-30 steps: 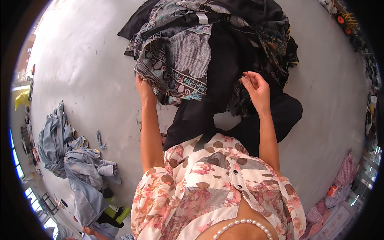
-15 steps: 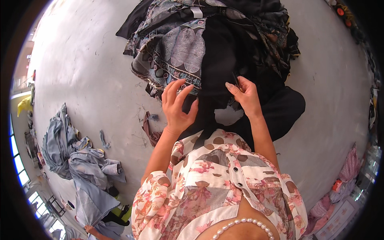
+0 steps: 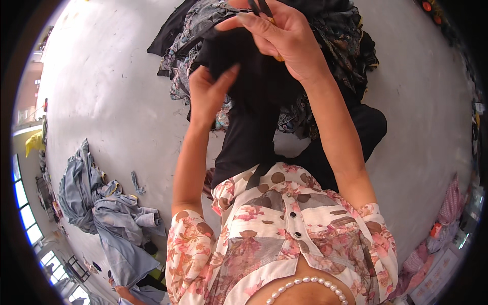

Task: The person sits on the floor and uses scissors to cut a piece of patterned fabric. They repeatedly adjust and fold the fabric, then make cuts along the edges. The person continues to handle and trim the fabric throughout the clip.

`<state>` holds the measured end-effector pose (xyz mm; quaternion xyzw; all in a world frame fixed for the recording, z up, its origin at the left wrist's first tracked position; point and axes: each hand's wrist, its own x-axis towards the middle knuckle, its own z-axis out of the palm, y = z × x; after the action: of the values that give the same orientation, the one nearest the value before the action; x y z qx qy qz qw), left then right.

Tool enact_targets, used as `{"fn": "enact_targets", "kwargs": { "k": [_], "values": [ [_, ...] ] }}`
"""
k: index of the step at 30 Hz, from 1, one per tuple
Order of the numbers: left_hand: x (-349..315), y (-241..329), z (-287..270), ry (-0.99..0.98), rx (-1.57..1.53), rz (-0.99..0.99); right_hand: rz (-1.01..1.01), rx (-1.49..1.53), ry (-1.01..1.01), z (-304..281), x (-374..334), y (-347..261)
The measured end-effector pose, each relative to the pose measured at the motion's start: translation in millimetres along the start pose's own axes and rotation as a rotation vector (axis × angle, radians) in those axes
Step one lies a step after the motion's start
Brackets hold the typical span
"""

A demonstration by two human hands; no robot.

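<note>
A black piece of cloth with a patterned part is lifted in front of me. My left hand is closed at its left edge, thumb over the black fabric; the fingers are slightly blurred. Higher up, my right hand grips small thread snips with dark blades and a bit of yellow at the handle. Its outstretched forefinger and thumb lie by the cloth's upper edge. Beneath and behind is a heap of black and grey patterned garments, partly hidden by my hands.
My legs in black trousers are folded before the heap on the pale grey floor. At the left lie blue-grey garments and a small scrap. A person's hand shows at lower left. Pink cloth lies at the right.
Both hands have moved up and away from my lap, the right one furthest, across toward the left. The black cloth has been lifted, and its patterned panel has turned out of sight.
</note>
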<state>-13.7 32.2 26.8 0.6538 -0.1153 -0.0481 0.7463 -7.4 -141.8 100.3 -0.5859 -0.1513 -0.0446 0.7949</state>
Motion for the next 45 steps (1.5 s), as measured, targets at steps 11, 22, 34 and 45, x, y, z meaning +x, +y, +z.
{"fn": "enact_targets", "kwargs": {
  "k": [11, 22, 34, 45],
  "values": [
    [23.8, -83.1, -78.9, 0.225, -0.803, -0.496, 0.187, -0.477, 0.293, -30.4, -89.6, 70.8],
    [21.0, -91.7, -86.7, 0.275, -0.806, -0.539, 0.199, -0.206, 0.361, -41.2, -57.6, 71.0],
    [18.6, -42.2, -34.1, 0.375, 0.505, 0.344, 0.118, 0.101, 0.577, -78.7, -24.4, 42.1],
    [-46.7, -24.4, 14.4, 0.205, 0.932, 0.515, 0.125, 0.12, 0.593, -75.4, -24.8, 39.1]
  ]
}}
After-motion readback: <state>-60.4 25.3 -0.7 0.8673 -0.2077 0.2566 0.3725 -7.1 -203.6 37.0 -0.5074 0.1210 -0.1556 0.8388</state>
